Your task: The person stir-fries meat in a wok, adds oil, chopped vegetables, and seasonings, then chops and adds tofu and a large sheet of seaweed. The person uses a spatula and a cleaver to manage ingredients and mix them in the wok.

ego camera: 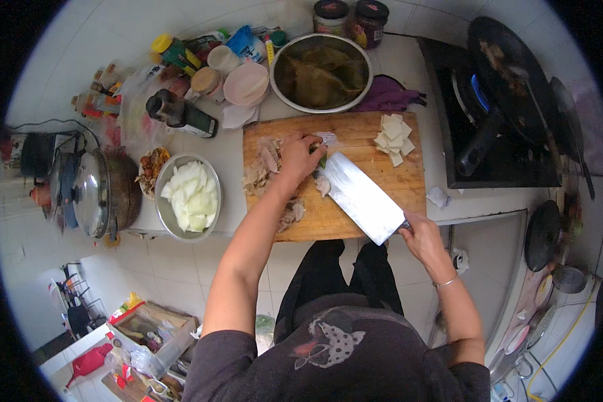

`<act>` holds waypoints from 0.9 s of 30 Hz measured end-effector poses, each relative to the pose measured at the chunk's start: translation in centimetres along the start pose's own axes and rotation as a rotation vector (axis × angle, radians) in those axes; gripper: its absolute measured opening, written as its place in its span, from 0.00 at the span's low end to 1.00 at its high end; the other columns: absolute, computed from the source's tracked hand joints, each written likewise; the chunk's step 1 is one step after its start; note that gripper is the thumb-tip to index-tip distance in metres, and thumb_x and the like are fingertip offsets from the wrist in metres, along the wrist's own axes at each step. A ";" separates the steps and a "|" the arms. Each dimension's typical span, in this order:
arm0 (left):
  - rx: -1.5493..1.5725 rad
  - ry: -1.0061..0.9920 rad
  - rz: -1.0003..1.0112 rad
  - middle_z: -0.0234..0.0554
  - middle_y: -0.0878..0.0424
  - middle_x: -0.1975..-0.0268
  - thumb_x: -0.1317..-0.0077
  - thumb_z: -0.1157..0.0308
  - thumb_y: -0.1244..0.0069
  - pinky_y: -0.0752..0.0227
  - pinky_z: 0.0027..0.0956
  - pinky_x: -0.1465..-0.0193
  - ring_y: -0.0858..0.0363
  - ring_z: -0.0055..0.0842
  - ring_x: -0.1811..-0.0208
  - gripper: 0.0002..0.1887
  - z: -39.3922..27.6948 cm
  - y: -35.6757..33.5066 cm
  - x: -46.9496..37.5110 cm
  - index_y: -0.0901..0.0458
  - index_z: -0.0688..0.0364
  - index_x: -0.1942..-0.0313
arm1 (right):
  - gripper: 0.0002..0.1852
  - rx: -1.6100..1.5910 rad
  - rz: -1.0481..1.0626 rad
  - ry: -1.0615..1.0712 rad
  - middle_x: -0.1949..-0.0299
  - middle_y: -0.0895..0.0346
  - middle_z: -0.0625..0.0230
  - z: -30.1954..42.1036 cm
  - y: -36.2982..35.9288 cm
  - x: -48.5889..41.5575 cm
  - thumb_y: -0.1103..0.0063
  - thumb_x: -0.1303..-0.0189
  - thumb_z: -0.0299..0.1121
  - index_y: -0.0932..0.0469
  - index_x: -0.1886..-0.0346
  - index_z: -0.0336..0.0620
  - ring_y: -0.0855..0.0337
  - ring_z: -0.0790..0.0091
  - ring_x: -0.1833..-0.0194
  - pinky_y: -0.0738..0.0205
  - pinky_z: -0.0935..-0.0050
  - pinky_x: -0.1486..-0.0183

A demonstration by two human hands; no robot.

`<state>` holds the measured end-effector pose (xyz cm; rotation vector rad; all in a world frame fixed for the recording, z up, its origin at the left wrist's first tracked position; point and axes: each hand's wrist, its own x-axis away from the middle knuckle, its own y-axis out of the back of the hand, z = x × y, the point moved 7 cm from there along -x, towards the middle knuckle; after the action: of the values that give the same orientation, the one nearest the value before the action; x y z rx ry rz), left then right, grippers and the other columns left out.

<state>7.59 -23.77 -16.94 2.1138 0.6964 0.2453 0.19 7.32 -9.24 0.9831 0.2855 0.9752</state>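
Note:
My right hand grips the handle of a broad cleaver, whose blade lies slantwise over a wooden cutting board. My left hand is on the board with fingers bent around a small green piece, close to the blade's far end; most of that piece is hidden. Sliced meat is heaped left of and below this hand. One pale piece of meat touches the blade's left edge. Square white slices are stacked at the board's upper right.
Left of the board stands a metal bowl of pale vegetable pieces, beside a lidded pot. Behind it are a steel bowl of dark liquid, a pink bowl and jars. A wok sits over a lit burner at right.

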 end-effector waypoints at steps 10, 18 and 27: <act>0.071 0.046 0.007 0.53 0.22 0.50 0.42 0.58 0.43 0.34 0.42 0.42 0.25 0.47 0.49 0.20 -1.7 -0.7 1.8 0.18 0.62 0.55 | 0.19 -0.379 -0.006 -0.088 0.67 0.21 0.48 0.1 -4.4 -2.4 0.35 0.52 0.25 0.21 0.53 0.38 0.20 0.52 0.66 0.26 0.62 0.61; 0.159 -0.060 -0.086 0.49 0.21 0.56 0.50 0.66 0.38 0.33 0.41 0.47 0.26 0.44 0.52 0.15 -8.0 1.9 1.4 0.16 0.62 0.62 | 0.16 -0.365 0.027 -0.163 0.66 0.22 0.49 1.3 0.2 0.7 0.38 0.49 0.28 0.22 0.55 0.36 0.21 0.51 0.64 0.27 0.60 0.59; -0.077 -0.522 -0.308 0.50 0.20 0.59 0.49 0.66 0.41 0.32 0.42 0.51 0.26 0.45 0.55 0.13 -25.2 13.4 -5.8 0.17 0.64 0.64 | 0.20 -0.553 -0.308 0.097 0.62 0.18 0.59 3.9 13.9 2.6 0.38 0.47 0.24 0.24 0.48 0.32 0.19 0.68 0.60 0.26 0.71 0.58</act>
<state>-2.33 -15.94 9.29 1.8501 0.6671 -0.4289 -3.79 9.80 4.63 0.3730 0.2215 0.7582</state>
